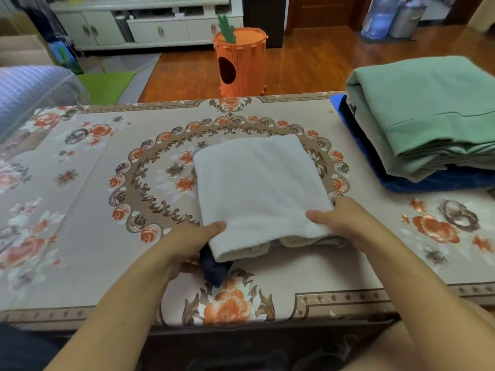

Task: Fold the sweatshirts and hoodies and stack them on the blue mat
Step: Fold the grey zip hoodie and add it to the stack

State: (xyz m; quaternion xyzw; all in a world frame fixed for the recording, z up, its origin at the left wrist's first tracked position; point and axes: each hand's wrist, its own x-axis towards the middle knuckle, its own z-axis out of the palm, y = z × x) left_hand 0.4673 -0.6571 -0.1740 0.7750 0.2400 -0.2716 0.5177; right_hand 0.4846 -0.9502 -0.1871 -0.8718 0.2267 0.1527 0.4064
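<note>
While both hands — left hand (192, 243), right hand (340, 218) — grip the folded white sweatshirt (261, 194) mid-bench, near edge pinched, the stack (428, 116) waits on the blue mat (338, 100) at 2 o'clock — only the transfer seems left.

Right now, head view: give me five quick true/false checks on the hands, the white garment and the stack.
1. Both hands grip the white garment at its near edge. True: left hand, right hand.
2. The white garment lies on the blue mat. False: it lies on the floral table, apart from the mat.
3. A green garment tops the stack. True.
4. The white garment is spread out flat, unfolded. False: it is folded into a compact rectangle.
5. The stack is on the person's left. False: it is on the right.
</note>
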